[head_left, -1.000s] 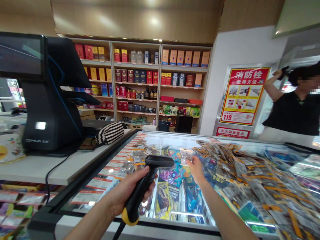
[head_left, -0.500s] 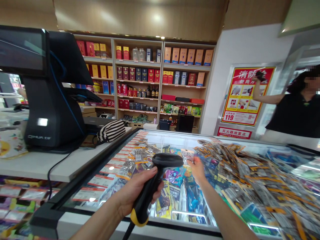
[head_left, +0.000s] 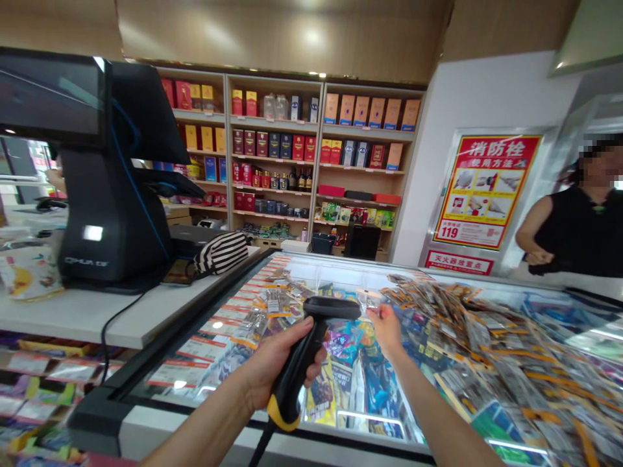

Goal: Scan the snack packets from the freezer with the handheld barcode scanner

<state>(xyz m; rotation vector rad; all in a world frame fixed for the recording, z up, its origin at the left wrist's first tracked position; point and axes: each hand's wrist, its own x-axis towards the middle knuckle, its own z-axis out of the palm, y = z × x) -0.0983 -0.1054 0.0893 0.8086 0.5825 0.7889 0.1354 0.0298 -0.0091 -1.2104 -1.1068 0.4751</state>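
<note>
My left hand (head_left: 277,360) is wrapped round the grip of a black barcode scanner (head_left: 311,344) with a yellow base, its head pointing right. My right hand (head_left: 387,327) pinches a small clear packet (head_left: 366,299) just in front of the scanner head. Both hands hover over the glass lid (head_left: 341,415) of a chest freezer filled with colourful wrapped items.
A black till terminal (head_left: 97,175) stands on the white counter (head_left: 87,318) at left, beside a striped pouch (head_left: 220,253). Several small packets (head_left: 467,331) are heaped on the glass at right. A person in black (head_left: 579,227) stands at far right. Shelves of boxes (head_left: 292,149) line the back wall.
The scanner and my left hand have shifted slightly right toward the packet. The person at right has lowered a raised arm to waist height.
</note>
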